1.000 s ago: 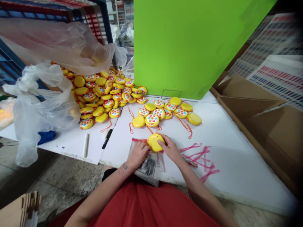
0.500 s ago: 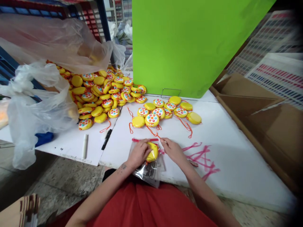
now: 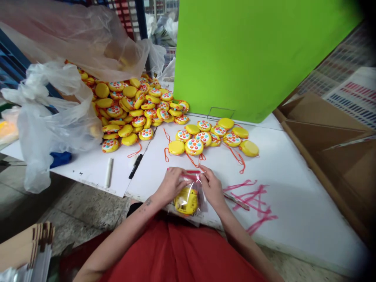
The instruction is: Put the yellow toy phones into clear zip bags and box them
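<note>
A clear zip bag (image 3: 198,209) with a pink-red strip along its top lies at the table's near edge. Inside it is a yellow round toy (image 3: 186,200), its plain side up, with dark print showing over it. My left hand (image 3: 172,183) is closed on the upper left of the bag, fingertips over the plastic above the toy. At the upper right corner, my right hand (image 3: 210,186) pinches the bag by its strip. Just beyond my hands sits a small group of the same toys (image 3: 194,147), some showing coloured dots, with orange cord loops.
A large heap of these toys (image 3: 129,102) spills from a clear plastic sack (image 3: 55,117) at the left. A white marker (image 3: 108,172) and a black marker (image 3: 135,167) lie nearby. Pink strips (image 3: 258,197) are at right, beside a cardboard box (image 3: 323,145). A green panel (image 3: 249,55) stands behind.
The yellow toy, earlier under my left hand on the bag, now sits lower, inside the bag. My right hand has moved onto the bag's top corner. The view has shifted slightly.
</note>
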Tool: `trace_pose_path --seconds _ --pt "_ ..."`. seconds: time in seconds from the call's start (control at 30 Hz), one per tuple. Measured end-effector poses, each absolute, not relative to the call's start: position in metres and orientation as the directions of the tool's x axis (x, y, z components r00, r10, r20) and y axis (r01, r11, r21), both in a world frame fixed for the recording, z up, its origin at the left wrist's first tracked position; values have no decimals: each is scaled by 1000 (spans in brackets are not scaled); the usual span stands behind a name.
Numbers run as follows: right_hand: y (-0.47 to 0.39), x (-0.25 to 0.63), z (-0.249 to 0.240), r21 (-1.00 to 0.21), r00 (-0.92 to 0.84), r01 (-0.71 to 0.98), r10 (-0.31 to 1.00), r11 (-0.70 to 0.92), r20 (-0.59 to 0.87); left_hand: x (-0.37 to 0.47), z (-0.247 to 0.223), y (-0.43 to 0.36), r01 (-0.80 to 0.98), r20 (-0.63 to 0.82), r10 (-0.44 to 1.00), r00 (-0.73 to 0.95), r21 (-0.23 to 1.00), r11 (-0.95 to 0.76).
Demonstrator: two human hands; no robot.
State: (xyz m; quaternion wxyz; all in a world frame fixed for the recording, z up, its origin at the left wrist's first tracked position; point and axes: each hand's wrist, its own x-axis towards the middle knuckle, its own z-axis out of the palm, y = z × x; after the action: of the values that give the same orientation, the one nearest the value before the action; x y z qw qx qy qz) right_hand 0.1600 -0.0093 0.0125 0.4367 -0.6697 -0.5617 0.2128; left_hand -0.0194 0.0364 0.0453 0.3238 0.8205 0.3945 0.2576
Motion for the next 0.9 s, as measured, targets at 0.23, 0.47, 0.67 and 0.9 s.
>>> trace_pose_path --seconds 0.23,0.47,0.67,0.9 --pt "-11 153 20 -890 275 454 942 50 193 -35 28 34 333 -175 922 345 941 54" --pt "-11 155 20 -913 348 400 908 81 233 -28 24 36 359 -226 895 385 930 80" --pt "-6 157 24 -749 257 634 862 191 437 -16 21 34 182 -238 905 352 966 183" --pt "2 140 41 -540 -7 763 840 356 543 -8 39 33 165 -135 861 491 985 60"
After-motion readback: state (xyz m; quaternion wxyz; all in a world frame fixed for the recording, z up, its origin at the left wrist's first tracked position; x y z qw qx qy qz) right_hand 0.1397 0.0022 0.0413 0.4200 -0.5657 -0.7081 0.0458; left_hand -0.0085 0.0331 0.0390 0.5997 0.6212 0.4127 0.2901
